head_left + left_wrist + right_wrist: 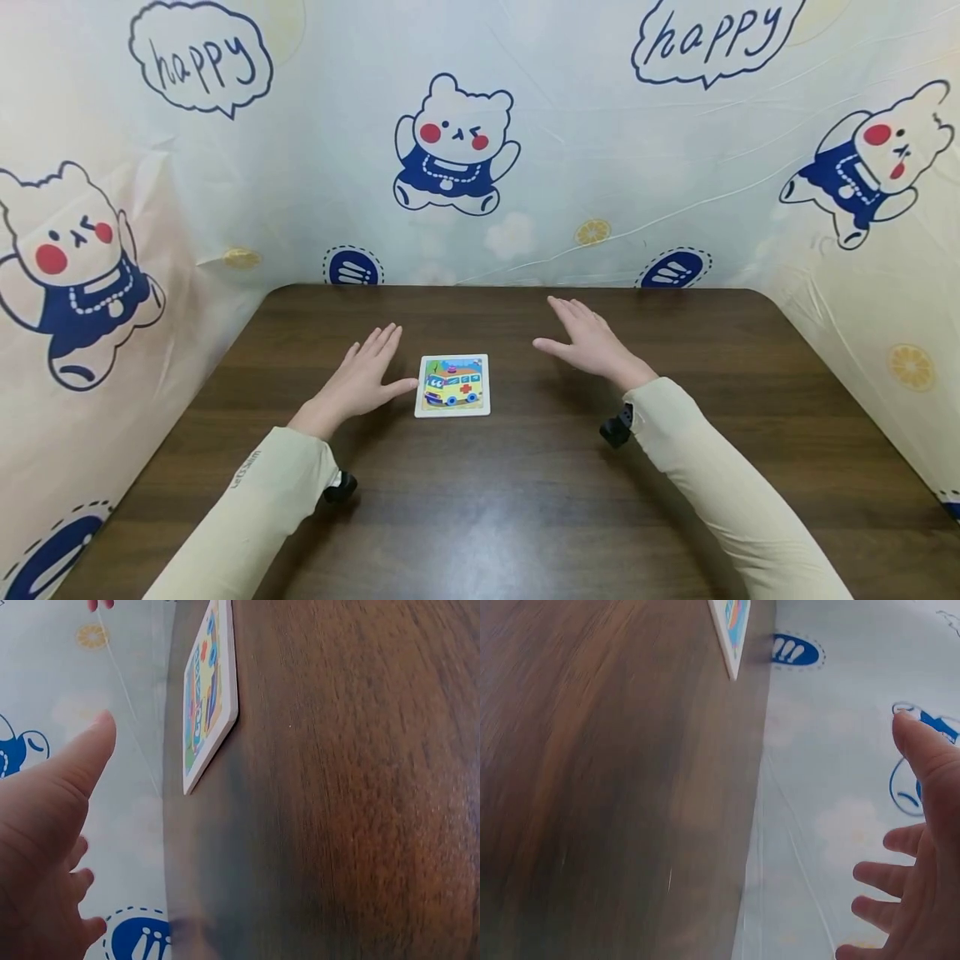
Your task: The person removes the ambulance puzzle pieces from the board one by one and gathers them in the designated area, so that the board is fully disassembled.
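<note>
A small square puzzle board (453,385) with a white frame and a yellow cartoon ambulance picture lies flat on the dark wooden table (525,500). My left hand (365,377) is open just left of it, fingers straight, thumb tip close to the board's left edge. My right hand (588,340) hovers open to the right of the board, a little apart from it, and holds nothing. The left wrist view shows the puzzle board (206,697) edge-on past my thumb (71,780). In the right wrist view only a corner of the board (731,630) appears, with my spread fingers (900,877) at the right.
A cartoon-bear printed sheet (457,142) walls the table on the back, left and right. Small black wrist cameras (617,429) sit under both cream sleeves. Bare tabletop stretches in front of the board.
</note>
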Tool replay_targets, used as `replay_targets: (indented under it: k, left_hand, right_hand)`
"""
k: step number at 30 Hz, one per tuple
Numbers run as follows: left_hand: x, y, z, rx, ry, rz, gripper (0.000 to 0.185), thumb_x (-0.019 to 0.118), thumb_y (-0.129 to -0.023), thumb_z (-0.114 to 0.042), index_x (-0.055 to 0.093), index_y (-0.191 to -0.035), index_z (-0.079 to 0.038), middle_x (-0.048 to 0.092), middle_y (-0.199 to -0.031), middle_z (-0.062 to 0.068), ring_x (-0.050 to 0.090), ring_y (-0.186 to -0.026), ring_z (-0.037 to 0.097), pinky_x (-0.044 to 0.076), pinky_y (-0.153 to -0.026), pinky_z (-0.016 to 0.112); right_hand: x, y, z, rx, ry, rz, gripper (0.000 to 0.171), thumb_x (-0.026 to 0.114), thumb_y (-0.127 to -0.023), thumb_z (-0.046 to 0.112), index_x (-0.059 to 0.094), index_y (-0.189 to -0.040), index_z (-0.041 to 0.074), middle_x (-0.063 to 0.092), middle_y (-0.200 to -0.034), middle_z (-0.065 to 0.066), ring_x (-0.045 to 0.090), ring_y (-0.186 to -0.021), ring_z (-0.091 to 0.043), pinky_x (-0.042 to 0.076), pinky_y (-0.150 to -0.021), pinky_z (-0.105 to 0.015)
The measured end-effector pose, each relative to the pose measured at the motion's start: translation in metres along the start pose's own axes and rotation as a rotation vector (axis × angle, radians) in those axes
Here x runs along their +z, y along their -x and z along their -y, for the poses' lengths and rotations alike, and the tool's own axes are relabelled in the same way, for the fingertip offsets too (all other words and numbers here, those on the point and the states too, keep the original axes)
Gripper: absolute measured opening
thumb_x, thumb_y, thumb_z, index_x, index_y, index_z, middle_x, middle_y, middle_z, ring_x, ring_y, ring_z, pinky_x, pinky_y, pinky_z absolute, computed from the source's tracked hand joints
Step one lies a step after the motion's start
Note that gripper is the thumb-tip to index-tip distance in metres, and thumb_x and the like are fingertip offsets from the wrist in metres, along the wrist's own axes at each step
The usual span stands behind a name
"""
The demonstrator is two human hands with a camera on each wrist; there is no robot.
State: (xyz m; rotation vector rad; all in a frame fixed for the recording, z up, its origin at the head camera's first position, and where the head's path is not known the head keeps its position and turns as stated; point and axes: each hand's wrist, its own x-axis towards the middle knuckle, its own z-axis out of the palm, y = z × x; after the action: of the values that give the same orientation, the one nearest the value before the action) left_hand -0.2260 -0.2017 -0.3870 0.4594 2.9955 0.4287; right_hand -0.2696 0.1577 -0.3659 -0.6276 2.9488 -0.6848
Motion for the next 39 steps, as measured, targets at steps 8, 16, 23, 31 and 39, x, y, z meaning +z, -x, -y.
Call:
replay_targets:
  k: [8,16,23,31,39]
  left_hand:
    - [0.007,-0.002,0.0,0.029,0.04,0.069,0.087,0.059,-0.088,-0.048,0.017,-0.15,-0.003,0.014,-0.157,0.017,0.01,-0.145,0.038,0.01,-0.115,0.059]
    - [0.01,-0.001,-0.002,0.053,0.042,0.127,0.084,0.061,-0.089,-0.042,0.02,-0.149,0.0,0.017,-0.156,0.019,0.012,-0.144,0.039,0.011,-0.115,0.059]
    - [0.015,0.0,0.0,0.05,0.026,0.193,0.083,0.059,-0.089,-0.047,0.022,-0.149,-0.002,0.019,-0.156,0.019,0.012,-0.145,0.039,0.011,-0.115,0.059]
    - [0.019,-0.001,-0.004,0.087,0.035,0.236,0.08,0.059,-0.088,-0.048,0.029,-0.147,-0.002,0.026,-0.154,0.017,0.014,-0.144,0.039,0.012,-0.115,0.059]
    - [0.021,0.0,-0.006,0.114,0.014,0.243,0.077,0.059,-0.088,-0.046,0.031,-0.146,-0.003,0.028,-0.154,0.015,0.017,-0.144,0.038,0.013,-0.115,0.058]
  right_hand:
    - [0.015,-0.016,0.022,-0.04,-0.044,0.051,0.085,0.061,-0.086,0.052,0.023,-0.15,0.012,0.026,-0.156,-0.01,0.02,-0.145,-0.03,0.021,-0.116,-0.051]
    - [0.04,-0.024,0.04,-0.084,-0.056,0.137,0.083,0.067,-0.084,0.045,0.029,-0.148,0.008,0.031,-0.153,-0.011,0.026,-0.143,-0.029,0.024,-0.115,-0.048]
    - [0.06,-0.025,0.051,-0.093,-0.048,0.264,0.08,0.068,-0.084,0.044,0.032,-0.147,0.01,0.03,-0.154,-0.009,0.023,-0.144,-0.028,0.023,-0.116,-0.048]
    - [0.07,-0.025,0.057,-0.123,0.013,0.341,0.079,0.069,-0.082,0.044,0.035,-0.146,0.012,0.031,-0.154,-0.006,0.019,-0.145,-0.033,0.02,-0.116,-0.052]
    - [0.073,-0.024,0.057,-0.121,0.054,0.362,0.078,0.069,-0.081,0.045,0.037,-0.145,0.014,0.033,-0.153,-0.005,0.019,-0.144,-0.033,0.019,-0.115,-0.054]
